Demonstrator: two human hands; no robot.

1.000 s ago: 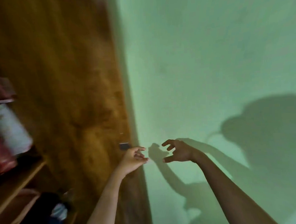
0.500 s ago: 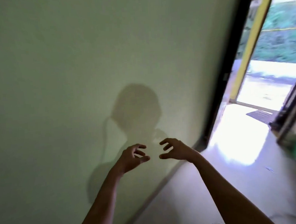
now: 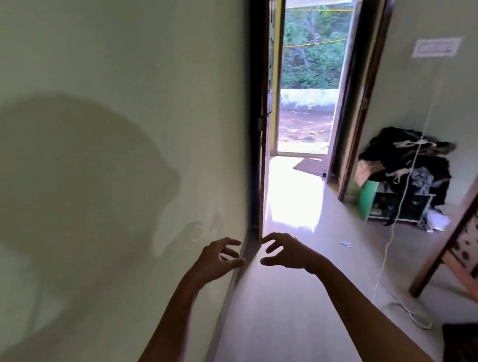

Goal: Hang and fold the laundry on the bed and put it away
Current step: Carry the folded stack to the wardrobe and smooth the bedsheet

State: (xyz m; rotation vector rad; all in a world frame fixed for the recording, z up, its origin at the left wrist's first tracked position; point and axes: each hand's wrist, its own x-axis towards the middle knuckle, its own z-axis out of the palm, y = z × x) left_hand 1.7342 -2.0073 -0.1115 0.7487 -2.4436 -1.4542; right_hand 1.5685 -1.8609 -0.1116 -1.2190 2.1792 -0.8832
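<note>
Both arms are reaching forward, left hand (image 3: pixel 220 260) and right hand (image 3: pixel 287 254) hovering close together but not touching. Fingers are loosely curled and spread, and neither hand is holding anything. Person is facing down a strip of floor (image 3: pixel 281 330) along the wall (image 3: pixel 116 76), with an open doorway (image 3: pixel 305 94) ahead letting in glare. Task thing: only an end of the bed frame (image 3: pixel 470 240) is showing at the right edge and the mattress top is sitting out of view, so no laundry is showing on it. A dark cloth (image 3: pixel 473 343) is lying at the bottom right corner, too blurred to identify. A clothes heap (image 3: pixel 402 158), mostly dark with a few pale bits, is spilling over a low rack (image 3: pixel 369 199) beside the doorway, well apart from both hands; can't tell if it's part of the job. A white cord (image 3: pixel 388 246) is hanging down past the rack and trailing onto the floor. Handling, my judgement: garments are looking light, soft and floppy, not fragile, and likely tangling in a heap. Lifting one piece at a time is making sense, pinching at shoulders or collar for hanging, at the waistband or two corners for folding. Risks as I'm reading it: dragging neighbours off the pile, or snagging the cord.
</note>
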